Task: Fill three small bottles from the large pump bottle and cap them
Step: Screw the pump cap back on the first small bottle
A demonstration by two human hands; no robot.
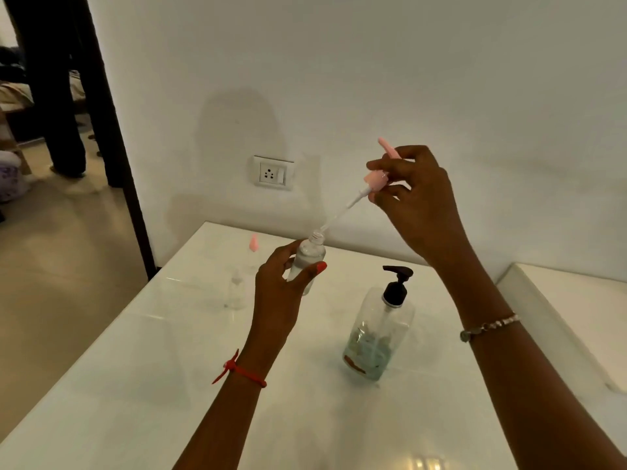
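My left hand [283, 283] grips a small clear bottle [308, 259], tilted, above the white table [169, 368]. My right hand [410, 195] pinches a pink pump cap [376, 179] with a long clear dip tube; the tube's tip sits at the bottle's open neck. The large clear pump bottle [380, 334] with a black pump head stands on the table to the right of my left hand, a little liquid at its bottom. Another small clear bottle [237, 290] stands on the table at the left, and a pink cap [253, 242] shows blurred above and behind it.
A wall with a power socket [273, 173] rises right behind the table. A second white surface [576, 300] adjoins at the right. A dark door frame [112, 130] and an open floor lie to the left, where a person's legs stand.
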